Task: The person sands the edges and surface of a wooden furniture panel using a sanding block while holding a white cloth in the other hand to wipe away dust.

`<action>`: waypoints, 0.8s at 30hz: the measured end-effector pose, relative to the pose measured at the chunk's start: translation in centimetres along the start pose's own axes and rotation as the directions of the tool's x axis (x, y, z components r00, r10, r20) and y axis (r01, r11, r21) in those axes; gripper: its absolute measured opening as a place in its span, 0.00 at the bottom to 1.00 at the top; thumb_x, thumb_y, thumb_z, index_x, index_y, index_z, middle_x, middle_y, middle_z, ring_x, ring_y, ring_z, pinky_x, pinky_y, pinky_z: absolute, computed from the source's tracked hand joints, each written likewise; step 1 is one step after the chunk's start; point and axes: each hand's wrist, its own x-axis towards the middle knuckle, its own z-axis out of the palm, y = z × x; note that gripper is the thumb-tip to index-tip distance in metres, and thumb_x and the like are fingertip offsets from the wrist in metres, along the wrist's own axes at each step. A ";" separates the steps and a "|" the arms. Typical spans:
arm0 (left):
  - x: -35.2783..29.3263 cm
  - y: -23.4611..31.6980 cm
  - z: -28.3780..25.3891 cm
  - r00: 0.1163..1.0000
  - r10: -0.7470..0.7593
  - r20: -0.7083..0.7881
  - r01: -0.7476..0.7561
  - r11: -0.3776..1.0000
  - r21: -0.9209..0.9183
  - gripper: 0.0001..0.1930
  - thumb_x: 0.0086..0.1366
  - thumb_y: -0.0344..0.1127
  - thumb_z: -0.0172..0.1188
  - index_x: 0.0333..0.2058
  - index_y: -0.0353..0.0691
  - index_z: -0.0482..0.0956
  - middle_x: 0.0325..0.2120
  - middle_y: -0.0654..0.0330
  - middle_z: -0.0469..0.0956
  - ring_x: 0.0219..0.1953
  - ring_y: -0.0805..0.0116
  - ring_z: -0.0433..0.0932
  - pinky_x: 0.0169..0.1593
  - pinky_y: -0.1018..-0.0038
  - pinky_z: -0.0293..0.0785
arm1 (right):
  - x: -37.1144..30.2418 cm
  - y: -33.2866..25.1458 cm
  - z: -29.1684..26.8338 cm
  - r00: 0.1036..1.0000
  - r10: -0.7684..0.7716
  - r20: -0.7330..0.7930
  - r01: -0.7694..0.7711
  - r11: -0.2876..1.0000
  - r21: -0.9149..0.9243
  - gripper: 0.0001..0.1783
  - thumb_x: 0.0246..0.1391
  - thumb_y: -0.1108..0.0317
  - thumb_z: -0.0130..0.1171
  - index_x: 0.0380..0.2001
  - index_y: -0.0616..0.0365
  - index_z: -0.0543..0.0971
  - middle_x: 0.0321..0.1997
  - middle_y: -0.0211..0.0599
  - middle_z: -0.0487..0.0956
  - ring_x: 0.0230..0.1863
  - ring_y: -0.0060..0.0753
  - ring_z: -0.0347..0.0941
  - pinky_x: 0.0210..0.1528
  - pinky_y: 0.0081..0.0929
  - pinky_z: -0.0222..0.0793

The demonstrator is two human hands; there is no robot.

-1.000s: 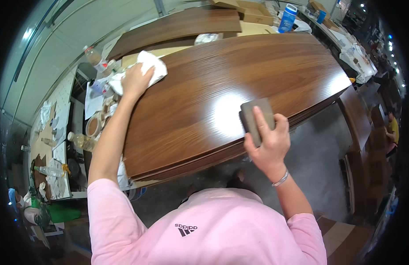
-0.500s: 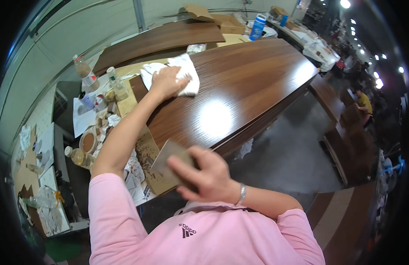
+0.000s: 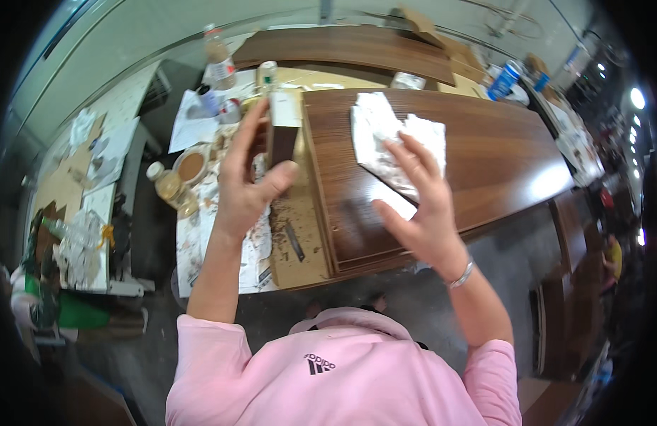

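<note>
A white-capped bottle [image 3: 174, 190] sits beside a round tub [image 3: 192, 167] of brown material.

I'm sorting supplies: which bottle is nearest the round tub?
The yellowish, white-capped bottle at lower left of the tub; every other bottle is farther from it.

We stretch both forearms [image 3: 220, 273] forward, thumbs [image 3: 277, 180] spread inward from the fingers [image 3: 245, 142]; our left hand [image 3: 242, 195] is blurred, its hold hard to judge, while our right hand [image 3: 426, 207] splays loosely.
</note>
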 end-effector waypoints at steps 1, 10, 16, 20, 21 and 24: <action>-0.7 -2.0 -1.7 0.989 -0.087 -0.118 0.096 0.992 0.077 0.41 0.58 0.32 0.67 0.68 0.31 0.59 0.55 0.51 0.73 0.54 0.64 0.75 0.59 0.71 0.71 | 0.8 1.4 0.3 1.000 0.020 -0.007 -0.020 0.997 -0.080 0.38 0.45 0.64 0.71 0.62 0.54 0.73 0.67 0.56 0.65 0.65 0.58 0.63 0.66 0.46 0.61; -7.7 -18.3 -2.8 0.876 -0.412 -0.251 0.475 0.647 0.597 0.40 0.60 0.50 0.67 0.65 0.33 0.64 0.61 0.41 0.69 0.64 0.47 0.69 0.66 0.63 0.64 | 3.4 10.9 3.9 0.963 0.201 0.178 -0.098 0.881 -0.464 0.27 0.57 0.53 0.60 0.55 0.55 0.79 0.62 0.59 0.71 0.64 0.58 0.64 0.66 0.46 0.60; -14.2 -14.8 -8.8 0.891 -0.262 -0.370 0.454 0.511 0.730 0.16 0.54 0.34 0.70 0.42 0.38 0.81 0.41 0.55 0.80 0.47 0.54 0.78 0.50 0.62 0.73 | 3.2 10.9 3.5 0.962 0.233 0.142 -0.140 0.868 -0.476 0.24 0.59 0.55 0.59 0.55 0.54 0.80 0.63 0.53 0.71 0.64 0.52 0.65 0.65 0.42 0.62; -18.8 -14.4 -10.5 0.919 -0.247 -0.307 0.381 0.356 0.853 0.14 0.54 0.29 0.68 0.41 0.39 0.80 0.37 0.55 0.80 0.41 0.53 0.78 0.45 0.61 0.74 | 3.4 10.8 3.7 0.967 0.209 0.148 -0.115 0.872 -0.475 0.24 0.58 0.55 0.59 0.55 0.54 0.80 0.63 0.54 0.72 0.64 0.52 0.65 0.65 0.43 0.62; -19.2 -14.4 -10.7 0.919 -0.248 -0.305 0.380 0.361 0.852 0.14 0.54 0.29 0.68 0.41 0.39 0.80 0.37 0.55 0.80 0.41 0.53 0.78 0.45 0.61 0.74 | 3.4 10.9 3.6 0.969 0.204 0.142 -0.117 0.877 -0.465 0.24 0.58 0.55 0.59 0.55 0.54 0.80 0.63 0.54 0.72 0.64 0.53 0.66 0.65 0.43 0.63; -19.3 -14.5 -10.1 0.940 -0.185 -0.286 0.330 0.289 0.899 0.15 0.52 0.29 0.70 0.40 0.40 0.80 0.37 0.57 0.79 0.41 0.53 0.77 0.46 0.60 0.73 | 3.7 9.9 3.8 0.964 0.227 0.139 -0.147 0.890 -0.431 0.25 0.58 0.53 0.59 0.54 0.55 0.81 0.62 0.56 0.73 0.64 0.56 0.66 0.65 0.43 0.62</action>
